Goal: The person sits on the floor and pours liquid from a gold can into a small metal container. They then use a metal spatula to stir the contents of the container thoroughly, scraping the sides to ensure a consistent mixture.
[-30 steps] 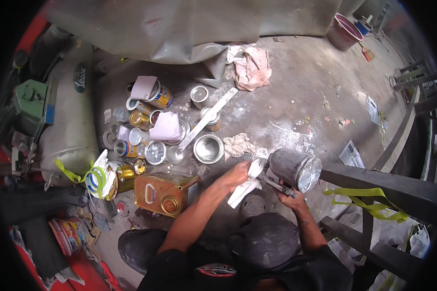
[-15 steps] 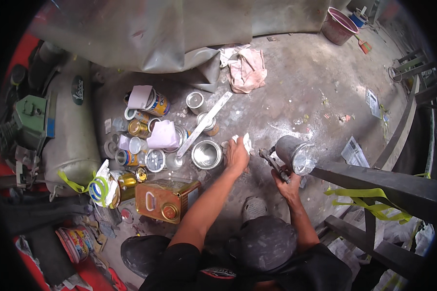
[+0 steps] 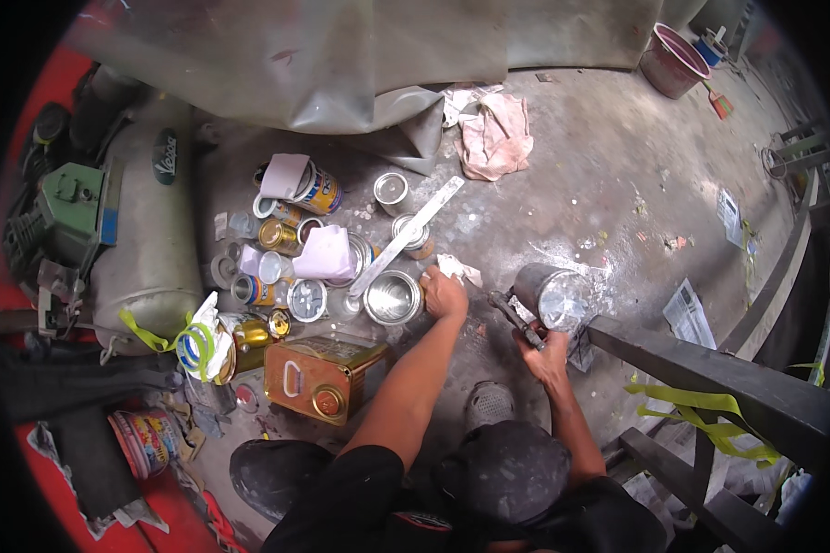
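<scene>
My left hand (image 3: 445,293) is at the right side of an open round metal can (image 3: 393,298), its fingers bent against the rim. Pale liquid or a shiny inside shows in that can. Beside the fingers a crumpled white rag (image 3: 461,269) lies on the floor. My right hand (image 3: 546,358) is closed around a spray gun (image 3: 516,311), whose grey metal cup (image 3: 539,281) has a clear plastic-like cover at its near end. A white-smeared flat stick (image 3: 406,238) slants across the cans, its lower end close to the open can.
Several paint cans and jars (image 3: 306,300) crowd the left, near a rectangular orange tin (image 3: 314,382). A green-grey tank (image 3: 148,240) stands farther left. A dark metal beam (image 3: 710,373) lies right of the spray gun. A pink cloth (image 3: 495,138) and a bucket (image 3: 673,63) are farther back.
My left hand has left the white rag and moved to the open can, which has shifted slightly left. The spray gun stays in my right hand, and the view has shifted a little.
</scene>
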{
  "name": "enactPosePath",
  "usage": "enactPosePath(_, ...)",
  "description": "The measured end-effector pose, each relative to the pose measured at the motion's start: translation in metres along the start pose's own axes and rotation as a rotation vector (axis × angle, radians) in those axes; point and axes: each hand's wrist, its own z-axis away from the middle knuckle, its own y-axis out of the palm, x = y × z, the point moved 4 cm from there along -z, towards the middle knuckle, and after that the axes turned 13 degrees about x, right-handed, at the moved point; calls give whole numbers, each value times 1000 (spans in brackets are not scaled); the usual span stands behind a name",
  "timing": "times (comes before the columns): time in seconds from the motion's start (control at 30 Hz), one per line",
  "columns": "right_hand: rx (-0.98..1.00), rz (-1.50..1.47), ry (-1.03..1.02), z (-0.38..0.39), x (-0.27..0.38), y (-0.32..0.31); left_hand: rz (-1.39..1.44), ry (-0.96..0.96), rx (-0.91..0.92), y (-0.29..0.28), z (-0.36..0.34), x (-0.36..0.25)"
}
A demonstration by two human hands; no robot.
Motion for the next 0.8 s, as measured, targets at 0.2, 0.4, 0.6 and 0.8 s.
enactPosePath(0.2, 211, 154, 189, -36, -13, 19, 519, 208, -116, 11, 39, 19)
enactPosePath(0.4, 355, 55, 127, -73, 18, 62, 797, 133, 178, 17, 59, 62)
enactPosePath(0.6, 341, 3, 148, -78, 1, 76, 738, 224, 90, -16, 69, 58)
enactPosePath(0.8, 318, -7, 153, -79, -9, 46, 953, 344, 20, -68, 117, 16)
